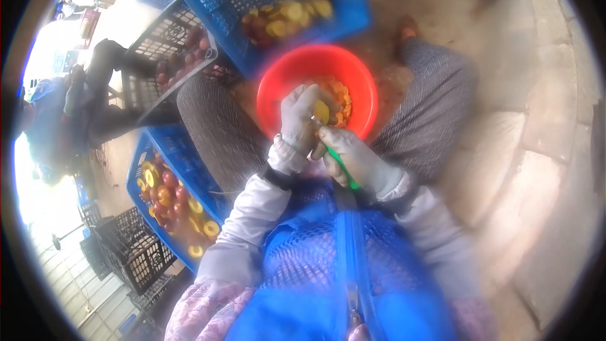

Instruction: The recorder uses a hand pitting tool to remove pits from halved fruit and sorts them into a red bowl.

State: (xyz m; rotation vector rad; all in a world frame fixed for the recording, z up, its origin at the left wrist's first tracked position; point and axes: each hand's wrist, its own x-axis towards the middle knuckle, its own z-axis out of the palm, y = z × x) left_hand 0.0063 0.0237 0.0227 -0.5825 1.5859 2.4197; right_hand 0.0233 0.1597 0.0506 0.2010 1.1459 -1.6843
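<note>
My gloved left hand [299,112] grips a piece of yellow-fleshed fruit [321,112], its cut face turned to the right. In my gloved right hand [360,154] is a small tool with a green handle [343,166]. Its short metal tip lies close to the fruit, but I cannot tell whether it touches. Both hands are over the near part of a red plastic basin [363,73] between my knees. Small orange pieces [342,94] lie in the basin's right side, partly hidden by my left hand.
Beyond the basin stands a blue crate [352,23] with cut fruit [289,16]. Another blue crate [203,184] at my left holds whole red fruit and yellow rings. Dark red fruit [184,61] fills part of a black crate [147,52]. Another person [59,113] sits farther left.
</note>
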